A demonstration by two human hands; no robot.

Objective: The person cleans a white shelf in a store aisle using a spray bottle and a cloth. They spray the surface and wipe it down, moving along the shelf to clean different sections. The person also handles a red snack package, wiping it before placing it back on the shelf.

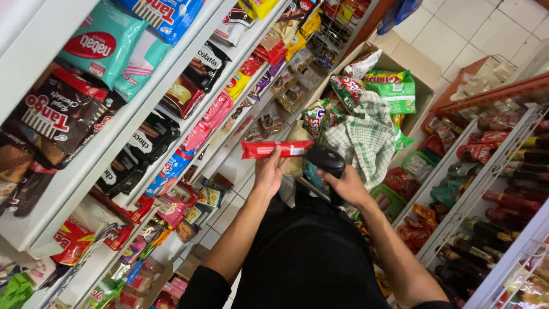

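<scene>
My left hand (pixel 269 171) holds up a long red snack packet (pixel 276 149) by its underside, level across the aisle. My right hand (pixel 349 186) grips a black handheld scanner (pixel 326 160), whose head sits right beside the packet's right end. Both arms come up from my black clothing at the bottom of the view.
White shelves (pixel 114 146) packed with wafer and biscuit packs run along the left. An open cardboard box (pixel 420 71) with green snack bags and a checked cloth (pixel 366 137) sits ahead. Wire racks (pixel 492 189) of bottles and sachets stand on the right. White floor tiles lie beyond.
</scene>
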